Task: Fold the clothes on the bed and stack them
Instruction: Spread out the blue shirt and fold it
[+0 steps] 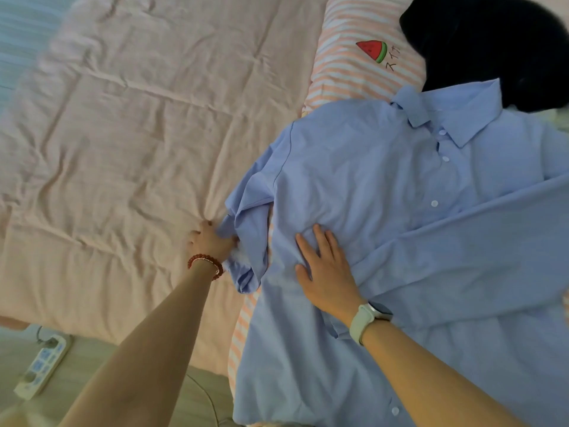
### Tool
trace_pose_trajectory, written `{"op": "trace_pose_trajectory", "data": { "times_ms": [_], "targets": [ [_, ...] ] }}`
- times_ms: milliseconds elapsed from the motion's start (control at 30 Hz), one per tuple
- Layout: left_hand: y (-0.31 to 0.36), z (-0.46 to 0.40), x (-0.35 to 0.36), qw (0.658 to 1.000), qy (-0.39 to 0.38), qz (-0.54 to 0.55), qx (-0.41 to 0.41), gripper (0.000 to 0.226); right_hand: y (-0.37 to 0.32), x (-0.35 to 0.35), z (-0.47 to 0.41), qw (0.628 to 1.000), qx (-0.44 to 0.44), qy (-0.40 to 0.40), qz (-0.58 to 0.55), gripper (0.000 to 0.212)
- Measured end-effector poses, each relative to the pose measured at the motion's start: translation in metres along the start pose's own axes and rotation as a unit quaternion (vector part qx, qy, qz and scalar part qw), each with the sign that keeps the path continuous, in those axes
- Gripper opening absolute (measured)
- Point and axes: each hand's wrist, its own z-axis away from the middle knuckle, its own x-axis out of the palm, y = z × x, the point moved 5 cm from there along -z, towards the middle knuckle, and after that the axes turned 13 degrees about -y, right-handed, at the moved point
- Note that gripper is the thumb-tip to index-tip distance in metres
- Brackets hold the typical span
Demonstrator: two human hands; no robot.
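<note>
Head view shows the left hand (209, 238), a red bead bracelet (205, 264) on its wrist, with fingers curled round the bunched cuff end of the light blue button-up cotton shirt (385, 211), gripping the crumpled sleeve (246, 241) just off the shirt's left edge. The right hand (323, 269), with a pale smartwatch band (368, 318) on its wrist, lies flat with fingers spread and straight, pressing on the shirt's front below the chest, so it clutches nothing. The shirt lies face up and buttoned, its collar (449, 112) pointing to the top right, and its other sleeve is folded across the body from the right. Under the shirt lies a pink-and-white striped bed sheet (345, 66) with a small watermelon print (373, 50) beyond the shirt's collar. A black garment (492, 44) sits bunched just past the collar, touching it. Left of the shirt spreads a wrinkled pale pink quilt (123, 134), on which the left hand's knuckles rest. Down past the quilt's near edge, well away from the shirt, a white power strip (43, 368) lies on the pale floor (101, 380).
</note>
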Motion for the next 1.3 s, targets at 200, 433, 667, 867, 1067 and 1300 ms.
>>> {"op": "trace_pose_trajectory", "data": {
  "times_ms": [200, 433, 667, 867, 1067, 1300],
  "targets": [
    [0.007, 0.039, -0.037, 0.945, 0.101, 0.228, 0.21, 0.014, -0.003, -0.022, 0.0, 0.983, -0.021, 0.069, -0.169, 0.035],
    [0.068, 0.165, -0.028, 0.867, -0.211, 0.088, 0.442, 0.016, -0.029, -0.062, -0.002, 0.716, 0.035, -0.117, -0.688, 0.022],
    [0.062, 0.141, -0.02, 0.895, -0.144, 0.339, 0.25, 0.013, -0.006, -0.027, 0.016, 0.826, 0.043, -0.274, -0.491, 0.006],
    [0.056, 0.067, 0.01, 0.946, -0.152, 0.272, 0.085, 0.027, -0.009, -0.01, 0.04, 0.975, -0.056, -0.098, -0.193, 0.03],
    [0.085, 0.031, 0.018, 0.955, -0.098, 0.266, 0.085, 0.022, -0.02, 0.018, 0.058, 0.991, -0.115, -0.07, 0.023, 0.036],
    [0.11, 0.061, -0.039, 0.936, 0.112, 0.237, 0.233, 0.006, 0.0, -0.013, 0.063, 0.965, -0.035, -0.031, -0.258, 0.038]
  ]
}}
